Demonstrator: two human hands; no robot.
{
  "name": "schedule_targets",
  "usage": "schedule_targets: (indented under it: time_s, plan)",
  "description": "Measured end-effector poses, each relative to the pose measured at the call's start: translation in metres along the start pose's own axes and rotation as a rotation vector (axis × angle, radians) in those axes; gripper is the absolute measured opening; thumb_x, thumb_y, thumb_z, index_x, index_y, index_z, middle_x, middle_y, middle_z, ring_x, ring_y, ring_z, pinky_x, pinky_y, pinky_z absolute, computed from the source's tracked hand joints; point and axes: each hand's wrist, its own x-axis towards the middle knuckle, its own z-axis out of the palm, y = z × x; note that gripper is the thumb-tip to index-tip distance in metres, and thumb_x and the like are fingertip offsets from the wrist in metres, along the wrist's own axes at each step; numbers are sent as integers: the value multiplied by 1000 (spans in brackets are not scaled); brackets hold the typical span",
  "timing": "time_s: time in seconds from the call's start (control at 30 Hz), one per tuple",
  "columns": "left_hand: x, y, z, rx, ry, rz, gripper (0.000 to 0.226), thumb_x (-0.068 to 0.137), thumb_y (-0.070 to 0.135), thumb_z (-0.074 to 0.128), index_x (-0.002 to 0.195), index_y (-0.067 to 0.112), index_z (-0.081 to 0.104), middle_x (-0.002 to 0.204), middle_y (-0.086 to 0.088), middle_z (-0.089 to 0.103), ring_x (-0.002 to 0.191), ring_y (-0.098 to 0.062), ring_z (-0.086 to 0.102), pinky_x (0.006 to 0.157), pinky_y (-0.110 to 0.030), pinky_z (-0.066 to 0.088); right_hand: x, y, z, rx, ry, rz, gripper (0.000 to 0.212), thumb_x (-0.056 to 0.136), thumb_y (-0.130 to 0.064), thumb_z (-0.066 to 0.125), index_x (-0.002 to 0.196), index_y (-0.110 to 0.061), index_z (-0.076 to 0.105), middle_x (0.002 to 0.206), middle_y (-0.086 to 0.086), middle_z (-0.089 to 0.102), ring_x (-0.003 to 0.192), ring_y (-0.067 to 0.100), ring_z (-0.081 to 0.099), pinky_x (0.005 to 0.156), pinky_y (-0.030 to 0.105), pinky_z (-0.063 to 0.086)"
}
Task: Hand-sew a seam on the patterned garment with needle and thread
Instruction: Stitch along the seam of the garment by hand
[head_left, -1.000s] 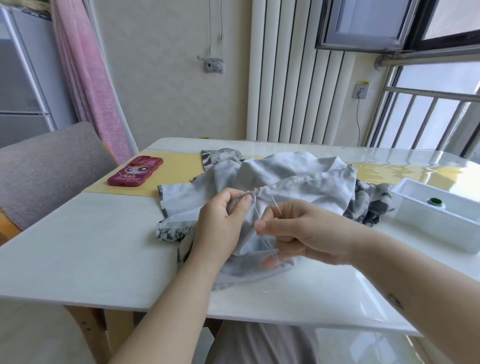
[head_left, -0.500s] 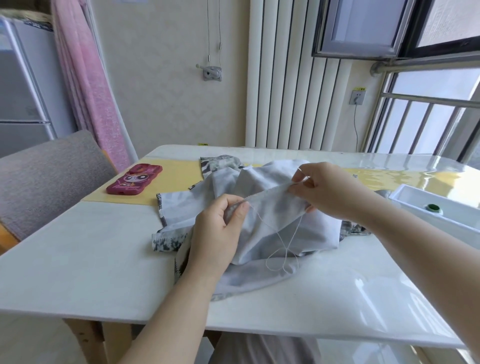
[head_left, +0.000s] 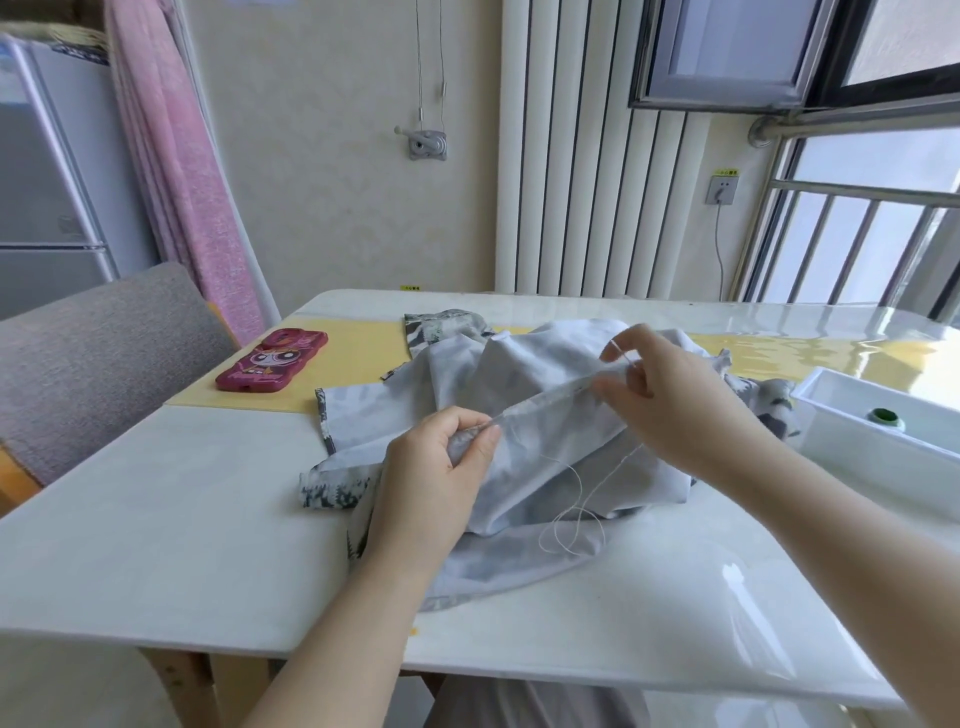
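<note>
**A:** Garment (head_left: 545, 457) position?

**B:** Heaped on the white table (head_left: 156, 519), pale side up, with patterned edges showing.

**A:** Hands?

**B:** The left hand (head_left: 436, 467) pinches the garment's folded seam edge at its near end. The right hand (head_left: 670, 395) pinches the same edge farther along, so it runs taut between them. The right fingers also hold something thin, too small to call a needle.

**A:** Thread?

**B:** White thread (head_left: 578, 486) hangs in loose loops down the garment's front.

**A:** Around it?

**B:** A red-cased phone (head_left: 272, 361) lies left of the garment, and a white tray (head_left: 872, 441) sits right of it.
</note>
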Motion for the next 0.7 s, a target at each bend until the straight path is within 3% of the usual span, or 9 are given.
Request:
schedule_targets:
  time_s: [0.1, 0.2, 0.3, 0.4, 0.53, 0.7]
  plan:
    - [1, 0, -1, -69, 1, -42, 16, 88, 24, 66, 75, 32, 62, 55, 25, 58, 52, 6, 51, 55, -9, 38, -19, -23, -2, 242, -13, -5, 12, 97, -21, 40, 104, -19, 50, 64, -5, 49, 60, 9, 50, 66, 30, 43]
    - [2, 0, -1, -108, -9, -80, 15, 88, 23, 66, 75, 30, 63, 49, 23, 54, 47, 5, 47, 52, -12, 35, -33, -41, 15, 245, -178, -64, 26, 96, -11, 35, 88, -27, 54, 63, -10, 48, 56, 8, 47, 64, 33, 46]
    - [1, -2, -1, -137, 3, -118, 18, 87, 26, 66, 72, 35, 64, 59, 22, 63, 56, 4, 54, 58, -17, 44, -36, -43, 35, 247, -275, -17, 29, 97, -13, 34, 84, -26, 56, 58, -5, 54, 54, 16, 51, 64, 42, 52]
    - [2, -4, -1, -143, 18, -132, 21, 86, 26, 67, 70, 39, 63, 68, 25, 67, 63, 3, 58, 66, -19, 47, -36, -42, 45, 245, -297, 44, 29, 98, -16, 35, 84, -24, 59, 56, -3, 62, 52, 7, 53, 63, 30, 52]
    - [2, -5, -1, -178, 25, -135, 21, 86, 23, 68, 71, 37, 64, 64, 23, 66, 57, -1, 56, 65, -23, 48, -35, -43, 49, 192, -303, 48, 27, 97, -15, 36, 87, -22, 61, 58, -1, 65, 48, 0, 50, 49, 15, 40]
    - [2, -4, -1, -192, 18, -136, 18, 86, 22, 68, 72, 35, 65, 58, 21, 63, 53, 2, 53, 60, -17, 43, -34, -44, 48, 170, -309, 52, 27, 95, -13, 36, 90, -20, 61, 60, 1, 67, 43, -2, 49, 45, 12, 36]
